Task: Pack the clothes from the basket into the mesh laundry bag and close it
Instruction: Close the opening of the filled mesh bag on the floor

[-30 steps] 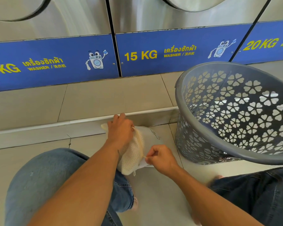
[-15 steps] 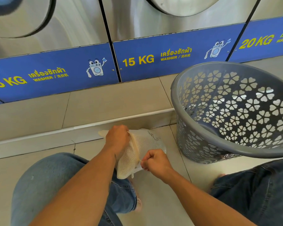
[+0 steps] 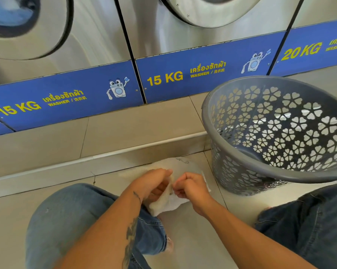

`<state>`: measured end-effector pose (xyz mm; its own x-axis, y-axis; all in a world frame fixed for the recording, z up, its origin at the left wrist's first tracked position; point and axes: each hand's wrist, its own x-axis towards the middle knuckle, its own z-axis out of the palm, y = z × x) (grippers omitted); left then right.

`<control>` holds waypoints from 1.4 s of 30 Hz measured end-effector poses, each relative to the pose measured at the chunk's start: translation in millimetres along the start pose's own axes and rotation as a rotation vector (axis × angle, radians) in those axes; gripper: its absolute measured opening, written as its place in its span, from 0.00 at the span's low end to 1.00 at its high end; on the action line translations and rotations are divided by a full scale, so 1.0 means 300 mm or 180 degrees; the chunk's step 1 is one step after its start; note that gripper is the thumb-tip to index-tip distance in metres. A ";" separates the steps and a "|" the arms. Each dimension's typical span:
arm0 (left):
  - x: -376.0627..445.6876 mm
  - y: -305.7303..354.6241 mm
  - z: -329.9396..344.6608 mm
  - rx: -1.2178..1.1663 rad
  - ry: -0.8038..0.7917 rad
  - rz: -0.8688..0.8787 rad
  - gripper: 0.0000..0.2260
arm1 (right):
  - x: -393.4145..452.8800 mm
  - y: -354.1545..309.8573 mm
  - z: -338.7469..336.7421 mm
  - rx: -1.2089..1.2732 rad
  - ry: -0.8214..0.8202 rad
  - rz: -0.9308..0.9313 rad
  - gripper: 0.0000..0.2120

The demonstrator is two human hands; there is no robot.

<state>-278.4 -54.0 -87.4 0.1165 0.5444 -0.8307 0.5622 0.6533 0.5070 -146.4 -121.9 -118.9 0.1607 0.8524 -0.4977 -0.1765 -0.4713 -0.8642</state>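
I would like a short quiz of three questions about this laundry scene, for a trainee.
1. True or false: clothes are visible inside the basket.
2. Which label stands on the washer directly behind the mesh bag? A) 15 KG B) 20 KG C) 10 KG
3. Fill in: both the left hand and the right hand hold the ____.

Key: 1 false, no clothes show in the part of it in view; 2 A; 3 mesh bag.
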 end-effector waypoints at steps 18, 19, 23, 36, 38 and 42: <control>0.094 -0.130 0.139 -0.0418 0.0429 0.0925 0.09 | 0.067 0.050 -0.085 -0.1759 -0.0090 -0.0137 0.04; 0.096 -0.131 0.140 -0.0313 0.0504 0.0986 0.09 | 0.069 0.054 -0.089 -0.1915 -0.0102 -0.0195 0.02; 0.105 -0.125 0.150 -0.0069 0.0760 0.1219 0.12 | 0.075 0.057 -0.079 -0.2592 -0.0249 -0.0505 0.08; 0.132 -0.131 0.157 0.0037 0.0816 0.1158 0.14 | 0.091 0.095 -0.102 -0.1819 -0.0448 -0.0243 0.14; 0.133 -0.126 0.152 -0.0091 0.0726 0.1100 0.14 | 0.089 0.110 -0.102 -0.1519 -0.0274 -0.0257 0.12; 0.140 -0.128 0.149 -0.0528 0.0299 0.0900 0.13 | 0.073 0.149 -0.101 -0.1135 -0.0056 -0.0087 0.11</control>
<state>-258.3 -79.7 -152.1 0.1685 0.7573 -0.6309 0.3767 0.5421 0.7512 -121.5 -131.1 -170.8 0.1433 0.8681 -0.4753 0.1782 -0.4951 -0.8504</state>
